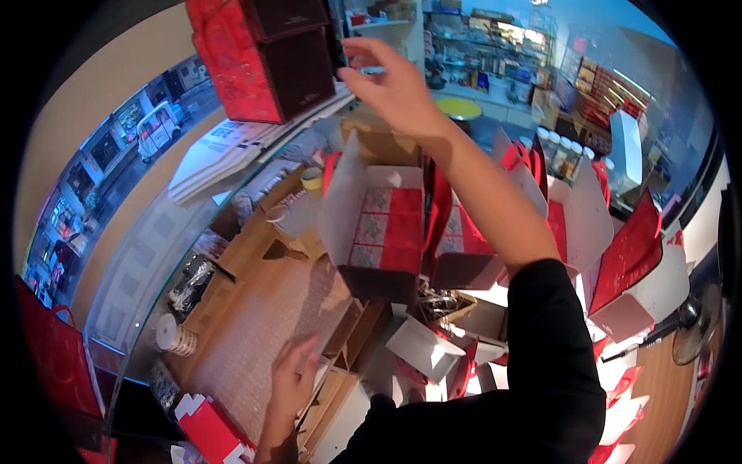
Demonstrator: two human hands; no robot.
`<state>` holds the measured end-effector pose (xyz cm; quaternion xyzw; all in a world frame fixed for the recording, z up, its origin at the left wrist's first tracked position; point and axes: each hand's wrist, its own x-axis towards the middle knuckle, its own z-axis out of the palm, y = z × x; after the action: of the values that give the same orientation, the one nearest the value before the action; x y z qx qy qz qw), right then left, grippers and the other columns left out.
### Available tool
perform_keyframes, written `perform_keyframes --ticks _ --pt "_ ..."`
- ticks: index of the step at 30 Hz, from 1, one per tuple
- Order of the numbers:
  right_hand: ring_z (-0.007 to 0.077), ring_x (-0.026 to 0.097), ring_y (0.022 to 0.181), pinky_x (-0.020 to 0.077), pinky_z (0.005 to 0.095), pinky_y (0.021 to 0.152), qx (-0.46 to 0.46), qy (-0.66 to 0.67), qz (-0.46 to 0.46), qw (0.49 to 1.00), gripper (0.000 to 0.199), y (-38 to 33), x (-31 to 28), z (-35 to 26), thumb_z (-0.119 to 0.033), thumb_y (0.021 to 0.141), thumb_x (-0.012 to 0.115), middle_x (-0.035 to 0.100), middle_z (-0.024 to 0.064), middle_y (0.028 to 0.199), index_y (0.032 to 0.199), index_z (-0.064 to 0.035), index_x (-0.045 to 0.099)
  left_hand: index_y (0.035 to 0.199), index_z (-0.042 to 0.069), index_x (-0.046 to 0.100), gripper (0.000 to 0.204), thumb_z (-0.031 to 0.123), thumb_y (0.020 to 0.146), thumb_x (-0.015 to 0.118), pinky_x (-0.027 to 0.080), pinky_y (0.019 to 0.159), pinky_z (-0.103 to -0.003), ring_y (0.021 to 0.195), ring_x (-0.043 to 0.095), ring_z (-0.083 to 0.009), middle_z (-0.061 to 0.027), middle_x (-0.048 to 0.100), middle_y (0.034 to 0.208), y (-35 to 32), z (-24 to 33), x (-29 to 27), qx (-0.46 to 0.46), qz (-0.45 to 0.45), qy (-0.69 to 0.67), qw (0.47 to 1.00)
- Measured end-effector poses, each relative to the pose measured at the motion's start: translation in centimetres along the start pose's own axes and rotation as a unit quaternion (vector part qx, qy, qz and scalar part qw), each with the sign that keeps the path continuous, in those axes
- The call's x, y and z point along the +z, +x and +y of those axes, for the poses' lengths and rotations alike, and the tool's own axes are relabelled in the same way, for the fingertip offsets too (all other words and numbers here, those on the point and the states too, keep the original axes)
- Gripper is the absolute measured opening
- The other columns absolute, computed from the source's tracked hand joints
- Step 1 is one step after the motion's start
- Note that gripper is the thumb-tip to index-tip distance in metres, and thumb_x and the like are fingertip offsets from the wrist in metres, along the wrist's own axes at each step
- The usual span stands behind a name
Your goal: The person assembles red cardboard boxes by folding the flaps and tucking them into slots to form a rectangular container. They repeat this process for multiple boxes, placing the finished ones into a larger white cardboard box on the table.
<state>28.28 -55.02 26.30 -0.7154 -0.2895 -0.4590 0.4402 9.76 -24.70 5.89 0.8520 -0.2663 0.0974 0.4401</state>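
My right hand [390, 87] reaches far forward, bare and with its fingers apart. It is close beside a stack of dark boxes [297, 76] with a shiny red side [232, 73]; I cannot tell whether the fingertips touch them. My left hand [294, 377] hangs low over the wooden worktop [255, 340], loosely bent and holding nothing visible. Beneath my right forearm stands an open-lidded box [384, 278] filled with red and grey patterned packs [386, 224]. A similar open box [464, 267] sits to its right, partly covered by my arm.
Papers [224, 155] lie under the stack. Along the worktop's left side are a ribbon spool [176, 336], a yellow tape roll [311, 179] and a glass edge. Red cartons [209, 429] lie near left. More open boxes [634, 298] line the right; shelves [495, 46] stand behind.
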Motion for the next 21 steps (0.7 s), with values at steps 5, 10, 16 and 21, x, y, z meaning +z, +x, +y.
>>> perform_keyframes --ticks 5,10,16,21 --pt "0.0389 0.048 0.114 0.0399 0.0439 0.097 -0.027 -0.211 -0.026 0.977 0.069 9.3 10.9 9.5 -0.041 0.073 0.067 0.048 0.0227 0.125 0.127 -0.0045 0.047 0.108 0.000 0.057 0.026 0.001 0.083 0.053 0.044 0.089 -0.035 0.102 0.058 -0.0328 -0.0183 0.059 0.110 6.5 0.0 -6.0 0.102 0.078 0.040 0.991" --pt "0.0402 0.041 0.122 0.0345 0.0432 0.102 0.190 -0.084 0.097 0.973 0.088 14.6 17.8 14.2 -0.047 0.069 0.070 0.040 0.0296 0.130 0.134 0.0011 0.035 0.112 0.000 0.054 0.030 0.002 0.082 0.056 0.043 0.089 -0.036 0.107 0.054 -0.0342 -0.0199 0.054 0.118 13.4 -1.1 -10.5 0.177 0.076 0.072 0.979" --pt "0.0392 0.041 0.121 0.0326 0.0434 0.102 0.175 -0.069 0.226 0.956 0.080 18.7 17.3 20.9 -0.045 0.074 0.065 0.043 0.0264 0.128 0.130 0.0043 0.038 0.114 -0.001 0.052 0.033 0.006 0.082 0.057 0.037 0.098 -0.038 0.115 0.047 -0.0363 -0.0198 0.051 0.123 22.1 -1.9 -12.1 0.241 0.100 0.111 0.959" --pt "0.0383 0.032 0.130 0.0261 0.0395 0.107 0.207 -0.039 0.239 0.948 0.081 19.7 15.0 22.6 -0.045 0.078 0.059 0.034 0.0275 0.138 0.136 0.0047 0.032 0.118 -0.001 0.051 0.037 0.013 0.084 0.055 0.036 0.100 -0.040 0.118 0.045 -0.0362 -0.0218 0.048 0.127 30.6 -3.3 -14.2 0.240 0.102 0.189 0.947"
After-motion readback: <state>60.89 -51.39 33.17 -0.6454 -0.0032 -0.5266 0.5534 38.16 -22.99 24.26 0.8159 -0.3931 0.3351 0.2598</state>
